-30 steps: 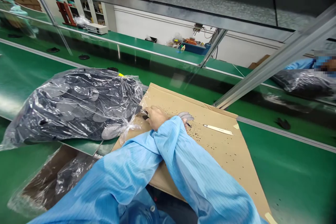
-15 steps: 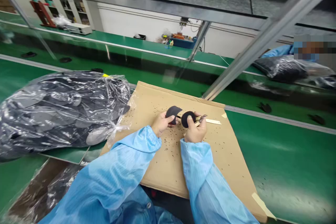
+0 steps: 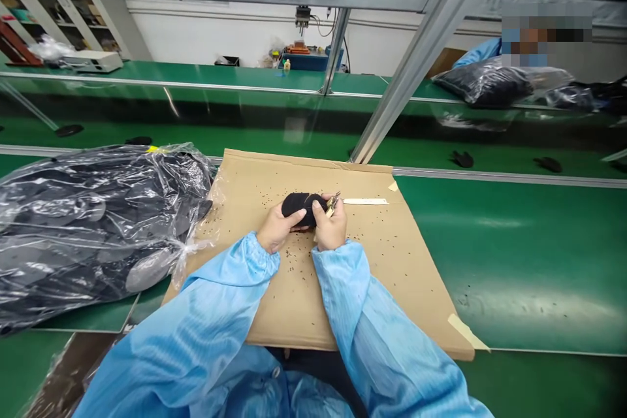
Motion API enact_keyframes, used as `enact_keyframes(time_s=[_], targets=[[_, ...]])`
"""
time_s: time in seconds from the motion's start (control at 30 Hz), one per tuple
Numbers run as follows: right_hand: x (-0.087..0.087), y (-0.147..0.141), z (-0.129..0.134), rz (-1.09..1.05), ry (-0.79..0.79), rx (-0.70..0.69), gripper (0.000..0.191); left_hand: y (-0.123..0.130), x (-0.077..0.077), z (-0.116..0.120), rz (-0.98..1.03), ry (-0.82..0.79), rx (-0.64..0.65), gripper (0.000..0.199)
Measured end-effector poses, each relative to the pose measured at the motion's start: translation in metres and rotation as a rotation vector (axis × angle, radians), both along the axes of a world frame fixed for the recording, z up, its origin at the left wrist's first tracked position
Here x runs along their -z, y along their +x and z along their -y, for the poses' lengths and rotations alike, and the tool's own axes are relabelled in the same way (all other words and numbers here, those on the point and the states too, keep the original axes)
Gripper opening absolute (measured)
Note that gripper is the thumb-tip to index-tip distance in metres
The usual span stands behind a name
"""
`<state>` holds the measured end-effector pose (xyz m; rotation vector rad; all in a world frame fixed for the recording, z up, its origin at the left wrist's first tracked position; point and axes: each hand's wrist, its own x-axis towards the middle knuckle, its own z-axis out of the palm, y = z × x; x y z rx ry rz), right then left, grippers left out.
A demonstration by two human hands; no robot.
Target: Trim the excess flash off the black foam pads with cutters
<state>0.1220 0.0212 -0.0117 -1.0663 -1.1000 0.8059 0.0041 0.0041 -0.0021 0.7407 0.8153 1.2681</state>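
My left hand (image 3: pixel 275 227) is closed on the left end of a black two-lobed pad (image 3: pixel 294 206), thumb on top. My right hand (image 3: pixel 330 227) pinches the pad's right end, also with the thumb on top. In the same right hand sits a small metal hand tool (image 3: pixel 334 204) that looks like snips, its tip pointing up and away. The pad is held above a cardboard sheet (image 3: pixel 362 313) strewn with small black scraps. A white strip (image 3: pixel 365 201) like a ruler lies on the cardboard, just right of the tool.
On the left lies a large clear plastic bag (image 3: pixel 93 228) full of dark pieces. A metal post (image 3: pixel 392 98) rises behind the cardboard. Black pieces (image 3: pixel 462 159) rest on the green surface beyond. A co-worker's blue sleeve (image 3: pixel 477 53) shows at the far right, beside another filled bag (image 3: pixel 490 83).
The pad's two lobes, spread apart with a narrow link between them before, now lie together and overlap. My hands have come closer to each other. The camera view has shifted right.
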Motion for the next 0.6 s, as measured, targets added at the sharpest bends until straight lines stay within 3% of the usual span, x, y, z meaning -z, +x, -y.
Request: enact_keyframes(time_s=[0.27,0.5,0.6], targets=[[-0.0012,-0.0013,0.0031,0.091,0.067,-0.089,0.027,0.0010,-0.0038,0.0050,0.001,-0.032,0.046,0.058],[-0.0035,-0.0032,0.0035,0.011,0.039,0.002,0.028,0.0044,-0.0032,0.0090,-0.020,-0.029,0.134,0.063],[-0.0039,-0.0046,0.0040,-0.003,0.037,0.035,0.029,0.0049,-0.0025,0.0093,-0.027,0.053,0.176,0.063]])
